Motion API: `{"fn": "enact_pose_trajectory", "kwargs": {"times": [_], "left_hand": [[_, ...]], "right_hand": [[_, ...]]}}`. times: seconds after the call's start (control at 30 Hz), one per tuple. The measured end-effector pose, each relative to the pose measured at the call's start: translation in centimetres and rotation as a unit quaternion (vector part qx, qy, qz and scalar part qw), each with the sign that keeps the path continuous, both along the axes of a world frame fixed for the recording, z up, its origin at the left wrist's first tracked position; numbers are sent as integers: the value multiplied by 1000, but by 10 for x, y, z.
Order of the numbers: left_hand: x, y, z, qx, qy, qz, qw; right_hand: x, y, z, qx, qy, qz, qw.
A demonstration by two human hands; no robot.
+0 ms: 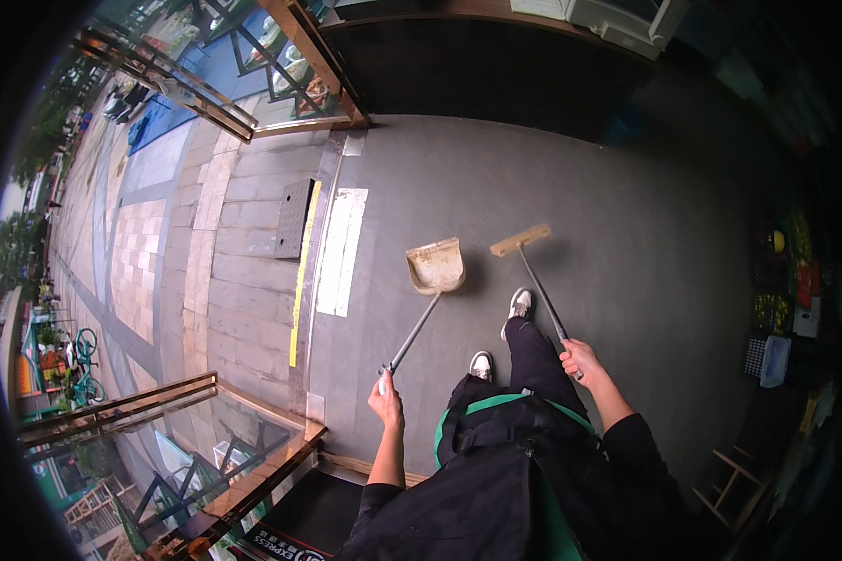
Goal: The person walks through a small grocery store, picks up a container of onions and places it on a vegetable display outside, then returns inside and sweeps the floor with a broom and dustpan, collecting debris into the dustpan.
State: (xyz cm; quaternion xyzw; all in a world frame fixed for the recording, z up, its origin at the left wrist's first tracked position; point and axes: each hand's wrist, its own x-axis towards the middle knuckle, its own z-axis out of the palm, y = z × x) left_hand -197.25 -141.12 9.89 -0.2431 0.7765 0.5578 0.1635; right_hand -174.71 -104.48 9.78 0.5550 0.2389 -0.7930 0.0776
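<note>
My left hand [386,405] grips the handle end of a long-handled dustpan [438,266]. The pan is beige with brown stains, and its wide mouth faces away from me. In my right hand [581,362] is the dark handle of a broom [521,240] with a flat, tan head. The broom head lies to the right of the dustpan, with a gap between them. Both tools are over the grey floor [617,280], ahead of my white shoes. Whether either one touches the floor I cannot tell.
Glass doors with wooden frames [270,428] stand open on the left, past a threshold with yellow tape [304,280]. Paving [245,280] and a metal ramp plate [295,219] lie outside. A dark counter [477,77] borders the far side. Crates of produce [772,312] and a wooden stool [733,484] line the right.
</note>
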Motion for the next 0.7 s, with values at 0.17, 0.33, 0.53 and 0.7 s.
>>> {"fn": "enact_pose_trajectory", "kwargs": {"times": [0.17, 0.33, 0.53, 0.7], "left_hand": [[-32, 68, 2, 4, -61, 164, 985], [-71, 115, -38, 23, -23, 217, 976], [-84, 208, -70, 141, -86, 297, 940], [-68, 223, -58, 181, -117, 337, 916]], "right_hand": [[-28, 60, -15, 221, -103, 268, 932], [-61, 114, -26, 472, -184, 440, 741], [-125, 184, -7, 400, -218, 542, 706], [-180, 213, -8, 401, -197, 585, 677]]}}
